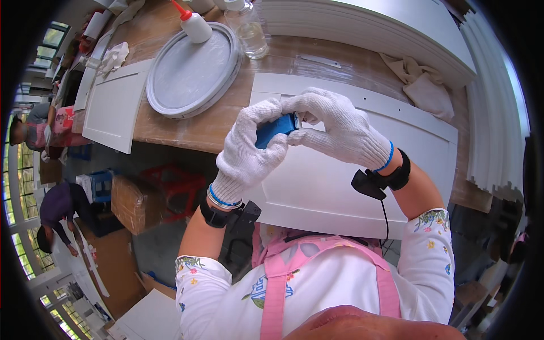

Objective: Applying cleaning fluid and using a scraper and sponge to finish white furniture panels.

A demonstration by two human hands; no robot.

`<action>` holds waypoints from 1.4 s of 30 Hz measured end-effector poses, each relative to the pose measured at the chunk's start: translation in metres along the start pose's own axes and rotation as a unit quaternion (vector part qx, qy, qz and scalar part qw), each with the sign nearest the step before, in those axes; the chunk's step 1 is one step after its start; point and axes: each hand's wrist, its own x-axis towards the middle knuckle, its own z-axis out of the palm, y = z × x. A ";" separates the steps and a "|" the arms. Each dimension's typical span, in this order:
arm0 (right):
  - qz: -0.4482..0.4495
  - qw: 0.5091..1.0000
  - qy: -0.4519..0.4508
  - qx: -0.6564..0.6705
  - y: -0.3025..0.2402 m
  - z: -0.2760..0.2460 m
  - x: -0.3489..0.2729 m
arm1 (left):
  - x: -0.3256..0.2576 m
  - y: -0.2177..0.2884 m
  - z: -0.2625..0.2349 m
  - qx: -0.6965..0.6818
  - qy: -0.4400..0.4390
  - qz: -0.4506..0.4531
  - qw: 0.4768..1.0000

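Observation:
Both of my hands wear white knitted gloves with blue cuffs. A small blue block [273, 132] is gripped by my left hand [246, 148], its thumb on the near side and its fingers curled over the far side. My right hand [343, 127] pinches at the block's right end, where a bit of something whitish shows; the fingers hide most of it. Just below the hands lies a white framed panel [362, 175], flat on the brown worktable [175, 133]. A few small dark holes run along its far edge.
Beyond my left hand sits a round grey-white lid [187, 76] carrying a white squeeze bottle with a red tip [196, 28]. Beside it stands a clear bottle of liquid [252, 37]. Stacked white panels [368, 25] and a beige cloth [425, 90] lie behind. Two people work at left.

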 end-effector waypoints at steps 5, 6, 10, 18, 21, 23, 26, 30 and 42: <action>0.019 0.991 0.043 0.122 -0.004 0.006 -0.019 | -0.012 0.012 0.002 -0.058 -0.006 -0.043 0.997; 0.011 0.987 0.060 0.147 -0.005 0.008 -0.023 | -0.014 0.012 0.003 -0.076 0.002 -0.042 0.996; -0.028 0.976 0.072 0.202 -0.003 0.012 -0.035 | -0.019 0.018 0.004 -0.091 0.001 -0.015 0.996; -0.005 0.948 0.094 0.304 -0.002 0.014 -0.040 | -0.017 0.024 0.013 -0.227 0.017 -0.056 0.972; 0.028 0.975 0.087 0.201 0.000 0.002 -0.037 | -0.010 0.032 0.011 -0.287 0.019 -0.202 0.936; 0.057 0.986 0.115 0.107 0.015 -0.008 -0.032 | -0.005 0.027 0.009 -0.304 0.014 -0.224 0.926; 0.151 0.975 0.149 -0.071 0.045 -0.023 -0.016 | 0.000 0.018 0.005 -0.351 0.018 -0.261 0.899; 0.225 0.941 0.095 -0.234 0.077 -0.038 0.017 | 0.008 0.003 0.003 -0.436 0.021 -0.296 0.850; 0.261 0.871 -0.048 -0.413 0.135 -0.032 0.085 | 0.051 -0.069 0.010 -0.193 0.072 -0.261 0.943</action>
